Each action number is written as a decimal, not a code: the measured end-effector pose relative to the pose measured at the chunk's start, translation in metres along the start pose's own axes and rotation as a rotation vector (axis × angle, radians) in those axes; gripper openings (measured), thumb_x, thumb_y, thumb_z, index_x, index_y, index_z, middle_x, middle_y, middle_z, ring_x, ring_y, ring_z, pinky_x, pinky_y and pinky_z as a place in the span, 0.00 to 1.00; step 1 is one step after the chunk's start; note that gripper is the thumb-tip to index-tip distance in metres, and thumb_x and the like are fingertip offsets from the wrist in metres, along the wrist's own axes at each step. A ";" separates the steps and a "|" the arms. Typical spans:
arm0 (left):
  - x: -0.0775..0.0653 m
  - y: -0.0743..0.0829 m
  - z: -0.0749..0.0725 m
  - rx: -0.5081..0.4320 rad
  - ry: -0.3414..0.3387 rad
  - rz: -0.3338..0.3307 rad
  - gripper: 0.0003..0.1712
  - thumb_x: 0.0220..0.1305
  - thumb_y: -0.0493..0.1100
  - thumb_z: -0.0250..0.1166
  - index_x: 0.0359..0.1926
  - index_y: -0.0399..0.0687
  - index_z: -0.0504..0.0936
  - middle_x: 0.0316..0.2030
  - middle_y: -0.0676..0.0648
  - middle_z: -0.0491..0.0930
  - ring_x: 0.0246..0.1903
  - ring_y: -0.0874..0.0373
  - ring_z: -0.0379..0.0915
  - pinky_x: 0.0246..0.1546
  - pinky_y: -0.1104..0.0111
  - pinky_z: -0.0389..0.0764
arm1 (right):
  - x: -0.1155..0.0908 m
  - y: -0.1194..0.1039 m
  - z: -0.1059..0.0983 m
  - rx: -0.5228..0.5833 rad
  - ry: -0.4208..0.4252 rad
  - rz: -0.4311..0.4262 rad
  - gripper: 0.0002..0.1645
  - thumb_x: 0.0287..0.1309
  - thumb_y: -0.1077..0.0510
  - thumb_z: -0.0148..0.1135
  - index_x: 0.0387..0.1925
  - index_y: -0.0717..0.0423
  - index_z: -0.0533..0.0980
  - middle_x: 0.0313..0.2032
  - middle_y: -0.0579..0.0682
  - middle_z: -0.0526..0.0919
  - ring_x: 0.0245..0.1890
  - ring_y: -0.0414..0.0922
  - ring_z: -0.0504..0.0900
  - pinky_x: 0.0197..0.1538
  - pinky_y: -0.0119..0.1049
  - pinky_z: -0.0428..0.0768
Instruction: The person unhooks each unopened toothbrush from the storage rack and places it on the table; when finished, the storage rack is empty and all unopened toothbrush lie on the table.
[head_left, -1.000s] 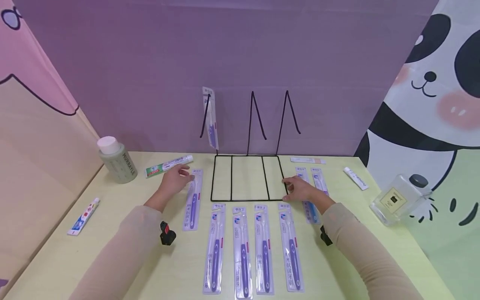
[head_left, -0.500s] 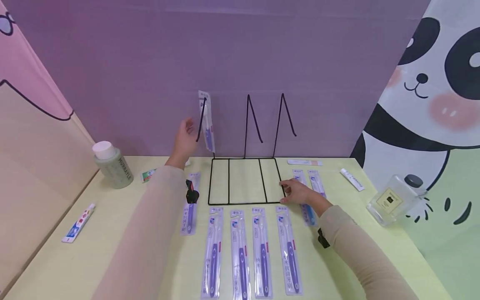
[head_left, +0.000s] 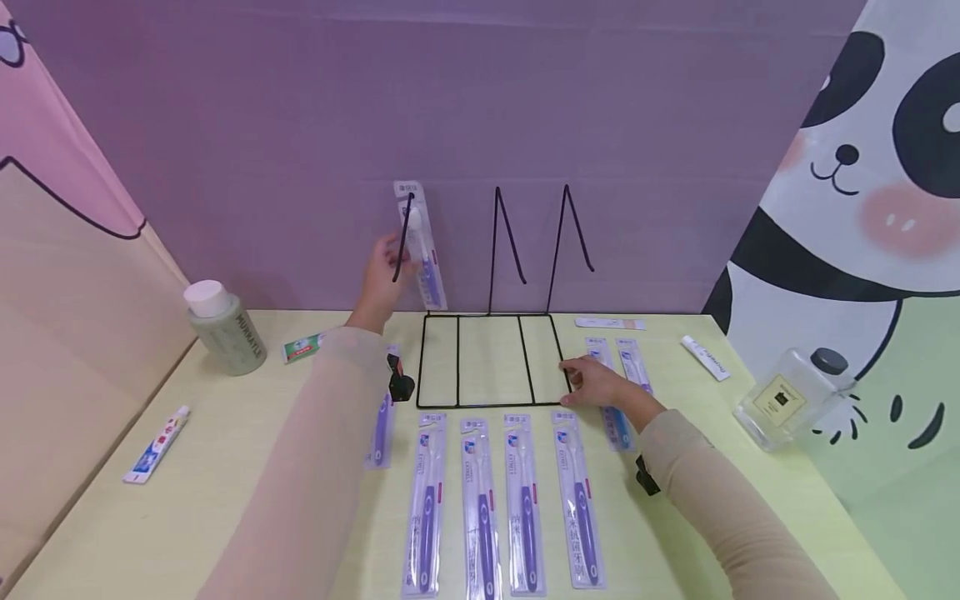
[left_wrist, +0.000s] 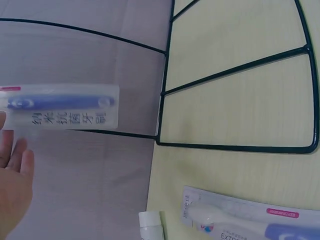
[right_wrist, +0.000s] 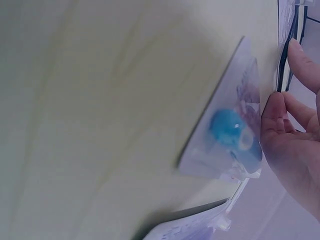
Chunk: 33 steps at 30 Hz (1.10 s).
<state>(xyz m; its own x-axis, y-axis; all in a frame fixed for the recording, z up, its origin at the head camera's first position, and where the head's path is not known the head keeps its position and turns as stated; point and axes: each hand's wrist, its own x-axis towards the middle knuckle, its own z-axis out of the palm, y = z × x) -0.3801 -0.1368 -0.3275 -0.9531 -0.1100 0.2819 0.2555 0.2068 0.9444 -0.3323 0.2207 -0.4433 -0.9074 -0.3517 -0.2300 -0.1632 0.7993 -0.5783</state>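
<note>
A black wire display rack (head_left: 457, 367) stands on the table, its three hooks rising at the back. From its left hook hangs a packaged purple toothbrush (head_left: 427, 267), its lower end slanting right. My left hand (head_left: 384, 271) touches this package's left side beside the hook; the left wrist view shows fairly straight fingers (left_wrist: 17, 157) by the package edge. My right hand (head_left: 592, 382) pinches the rack's right side near the front corner, the wire (right_wrist: 284, 62) lying between thumb and fingers. A blue-handled packaged toothbrush (right_wrist: 230, 130) lies beside that hand.
Several packaged toothbrushes (head_left: 527, 508) lie before the rack, with another (head_left: 381, 433) partly under the left forearm. Around them are toothpaste tubes (head_left: 157, 446), a capped green-grey bottle (head_left: 227, 329), a small white tube (head_left: 705, 358) and a clear glass bottle (head_left: 787, 400).
My left hand has risen from beside the toothpaste tube on the table to the hanging toothbrush, whose lower end has swung right. The right hand keeps its hold on the rack.
</note>
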 end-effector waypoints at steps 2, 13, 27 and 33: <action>0.001 -0.002 0.003 0.012 0.021 -0.008 0.29 0.60 0.34 0.59 0.61 0.40 0.60 0.47 0.36 0.71 0.47 0.47 0.67 0.45 0.61 0.69 | -0.001 -0.001 -0.001 -0.001 0.002 0.006 0.44 0.45 0.53 0.70 0.63 0.56 0.61 0.50 0.55 0.65 0.50 0.50 0.68 0.50 0.43 0.70; 0.003 -0.005 0.011 -0.076 0.009 0.070 0.24 0.61 0.31 0.57 0.58 0.39 0.64 0.47 0.38 0.72 0.44 0.49 0.69 0.43 0.58 0.73 | -0.001 0.000 -0.001 -0.005 0.005 0.029 0.45 0.45 0.51 0.70 0.63 0.54 0.61 0.50 0.53 0.66 0.51 0.50 0.68 0.50 0.43 0.69; -0.031 -0.013 -0.013 0.061 -0.245 0.038 0.24 0.62 0.33 0.57 0.59 0.44 0.66 0.43 0.39 0.72 0.42 0.48 0.70 0.39 0.60 0.76 | 0.002 -0.001 0.001 0.005 -0.005 0.017 0.44 0.45 0.53 0.70 0.63 0.55 0.61 0.51 0.54 0.66 0.51 0.51 0.68 0.50 0.44 0.69; -0.057 -0.042 -0.046 0.104 -0.271 -0.085 0.26 0.62 0.34 0.56 0.61 0.43 0.63 0.46 0.36 0.70 0.43 0.47 0.70 0.38 0.61 0.76 | 0.002 0.002 -0.002 0.004 -0.004 0.034 0.44 0.46 0.53 0.69 0.64 0.55 0.60 0.53 0.54 0.64 0.52 0.51 0.67 0.51 0.44 0.69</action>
<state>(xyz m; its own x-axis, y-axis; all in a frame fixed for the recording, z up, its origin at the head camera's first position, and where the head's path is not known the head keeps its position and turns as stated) -0.3294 -0.1843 -0.3757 -0.9825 0.1294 0.1342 0.1685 0.3083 0.9362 -0.3356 0.2221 -0.4430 -0.9109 -0.3265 -0.2524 -0.1310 0.8088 -0.5733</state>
